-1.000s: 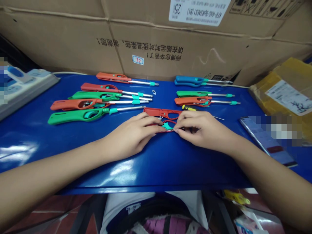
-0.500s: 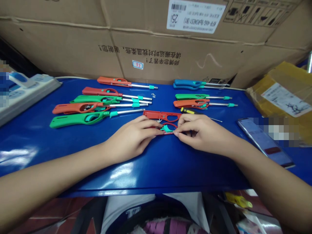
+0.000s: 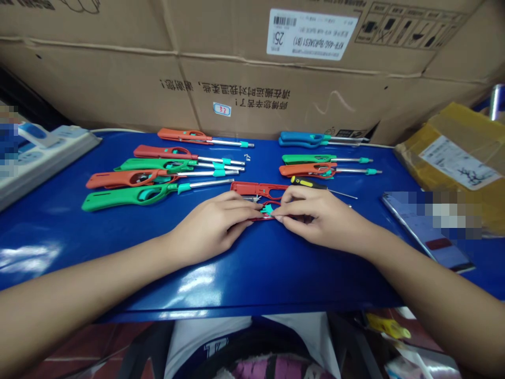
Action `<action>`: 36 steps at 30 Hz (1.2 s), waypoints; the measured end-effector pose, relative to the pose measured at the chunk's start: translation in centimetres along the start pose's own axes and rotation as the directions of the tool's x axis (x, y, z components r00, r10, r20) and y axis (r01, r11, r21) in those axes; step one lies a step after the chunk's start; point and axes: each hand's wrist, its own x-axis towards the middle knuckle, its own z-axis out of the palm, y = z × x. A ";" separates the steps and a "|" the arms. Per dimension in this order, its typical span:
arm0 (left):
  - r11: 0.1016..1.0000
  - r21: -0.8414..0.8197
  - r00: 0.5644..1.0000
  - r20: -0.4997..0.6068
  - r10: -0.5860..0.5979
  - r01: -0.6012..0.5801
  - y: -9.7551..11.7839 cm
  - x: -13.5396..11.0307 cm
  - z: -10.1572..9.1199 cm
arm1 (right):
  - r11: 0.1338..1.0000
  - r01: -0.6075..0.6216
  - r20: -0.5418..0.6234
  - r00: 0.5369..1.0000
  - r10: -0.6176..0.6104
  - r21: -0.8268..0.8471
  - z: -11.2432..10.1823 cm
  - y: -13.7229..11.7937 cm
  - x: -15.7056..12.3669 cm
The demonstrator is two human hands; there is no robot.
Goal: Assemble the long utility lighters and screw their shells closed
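My left hand [image 3: 219, 218] is closed around the left part of an opened red gas-lighter shell [image 3: 258, 219] on the table. Inside the shell sits a turquoise trigger [image 3: 267, 210]. My right hand [image 3: 321, 215] pinches at the right edge of this trigger, thumb and forefinger together. Just behind lies the other red shell half [image 3: 252, 188], with a hollow handle loop. Small metal parts show between the halves, partly hidden by my fingers. A black and yellow screwdriver [image 3: 307, 183] rests behind my right hand.
Several long lighters, including a green lighter [image 3: 122, 198], lie at the left. More lie at the back right, among them a blue lighter [image 3: 302, 139]. A phone [image 3: 426, 231], a taped carton [image 3: 453, 163] and a power strip [image 3: 51, 152] flank them. A large cardboard box [image 3: 236, 68] stands behind.
My right fingertips have shifted slightly left, closer to my left hand, over the turquoise trigger. My left hand keeps its hold. The view has tilted a little.
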 end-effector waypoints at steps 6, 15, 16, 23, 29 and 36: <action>1.000 -0.019 1.000 -0.008 0.003 -0.004 0.1 0.1 0.0 | 1.000 -0.011 0.044 0.999 0.010 0.013 0.3 0.1 0.1; 0.999 -0.034 1.000 0.029 -0.001 0.002 0.2 0.3 -0.1 | 0.999 0.016 0.035 0.999 -0.017 0.034 0.3 0.3 0.0; 0.999 -0.035 0.999 0.032 -0.002 0.003 0.2 0.3 -0.2 | 0.999 0.019 0.033 0.999 -0.020 0.036 0.3 0.3 0.0; 1.000 -0.028 0.999 0.034 -0.007 0.008 0.3 0.4 -0.2 | 1.000 0.016 0.071 0.997 -0.016 -0.003 0.4 0.3 -0.1; 0.999 -0.035 0.999 0.040 -0.026 0.028 0.3 0.4 -0.2 | 0.998 0.026 0.087 0.996 -0.021 -0.061 0.2 0.1 -0.1; 0.997 -0.058 0.998 -0.024 -0.053 0.051 -0.1 0.4 -0.6 | 0.993 0.045 0.035 0.999 -0.042 -0.105 0.4 0.1 -0.1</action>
